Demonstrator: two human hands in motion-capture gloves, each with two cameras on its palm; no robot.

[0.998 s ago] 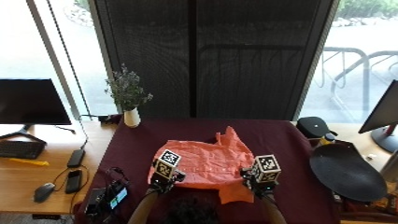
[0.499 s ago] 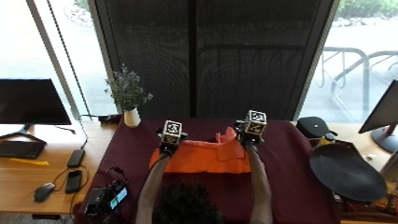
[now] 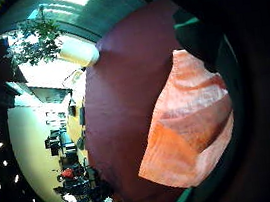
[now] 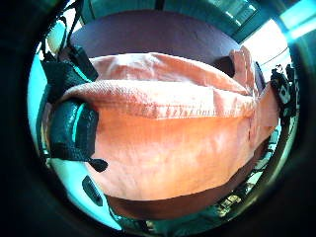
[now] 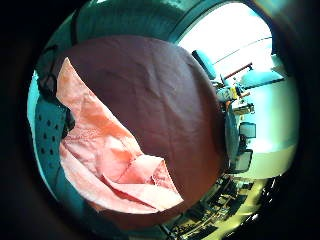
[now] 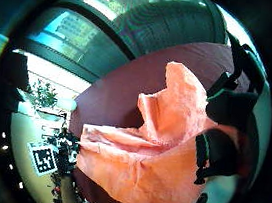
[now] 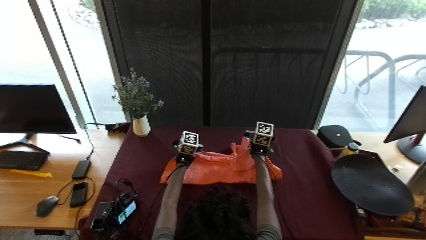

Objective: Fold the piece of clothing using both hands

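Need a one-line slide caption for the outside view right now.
Both gloved hands, left hand and right hand, grip the orange garment on the maroon tablecloth.

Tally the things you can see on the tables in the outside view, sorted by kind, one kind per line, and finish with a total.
Orange clothing: 1
Gloved hands on it: 2, left hand, right hand
Vase with plant: 1
Monitors: 2
Keyboard: 1
Mouse: 1
Round black disc: 1
Total: 9
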